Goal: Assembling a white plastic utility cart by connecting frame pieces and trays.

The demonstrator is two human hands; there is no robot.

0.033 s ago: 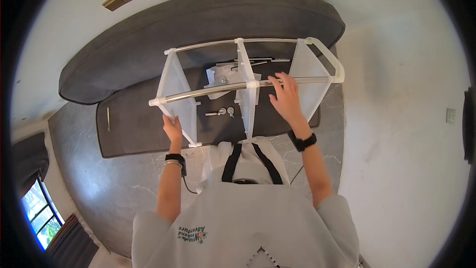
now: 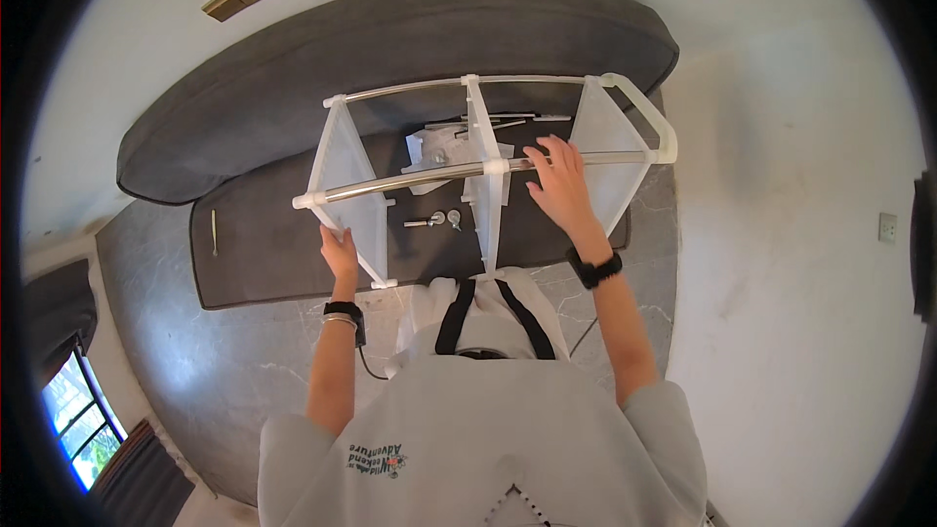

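A white plastic rack with three shelf panels lies on its side before me, joined by shiny metal tubes (image 2: 410, 179). My left hand (image 2: 340, 254) is closed on the near edge of the left end panel (image 2: 342, 161). Over the front tube, right of the middle panel (image 2: 484, 195), my right hand (image 2: 563, 190) has its fingers spread, thumb below the tube and fingertips above it. Whether it presses on the tube is hard to see. At the right end sits a white curved handle (image 2: 654, 117). Two casters (image 2: 437, 219) lie between the left and middle panels.
The rack rests on a dark grey sofa seat (image 2: 264, 234) with a long backrest (image 2: 390, 49) behind. Crumpled white plastic (image 2: 422, 149) and thin metal rods (image 2: 508, 124) lie behind the middle panel. A thin pale tool (image 2: 214, 232) is at the left. A white wall (image 2: 771, 234) stands at the right.
My right hand has shifted very slightly to the left and up at the front tube. The rack and my left hand stay in place.
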